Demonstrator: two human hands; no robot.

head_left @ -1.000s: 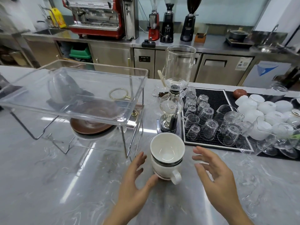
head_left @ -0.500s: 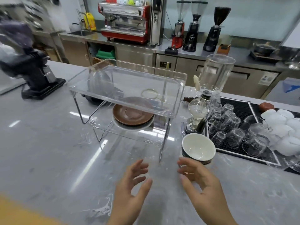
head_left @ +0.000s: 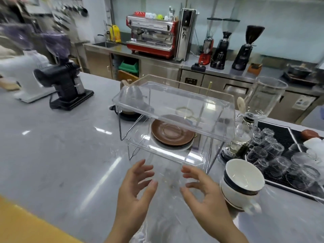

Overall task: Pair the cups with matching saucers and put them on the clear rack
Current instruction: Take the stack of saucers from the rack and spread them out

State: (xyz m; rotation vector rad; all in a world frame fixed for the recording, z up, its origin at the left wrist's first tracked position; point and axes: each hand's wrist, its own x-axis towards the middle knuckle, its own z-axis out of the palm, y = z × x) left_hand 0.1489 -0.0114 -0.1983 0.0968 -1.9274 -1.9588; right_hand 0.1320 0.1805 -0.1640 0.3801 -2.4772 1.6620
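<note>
A clear two-tier rack (head_left: pixel 175 106) stands on the grey marble counter. On its lower shelf lies a brown saucer (head_left: pixel 172 133) stacked on a white saucer (head_left: pixel 171 147). Two stacked white cups (head_left: pixel 242 183) with dark bands stand on the counter to the right of the rack's front leg. My left hand (head_left: pixel 135 188) and my right hand (head_left: pixel 201 188) hover in front of the rack, fingers spread, holding nothing. My right hand is just left of the cups and not touching them.
A black mat (head_left: pixel 287 155) with several upturned glasses lies at the right, with a glass siphon brewer (head_left: pixel 252 116) beside the rack. A black grinder (head_left: pixel 64 85) stands at the left. A glass dripper (head_left: pixel 133 99) sits behind the rack. A yellow edge (head_left: pixel 26 223) runs along the near left.
The view has swung left, so the rack is now centred and the cups sit at the right. Both hands moved off the cups to the front of the rack.
</note>
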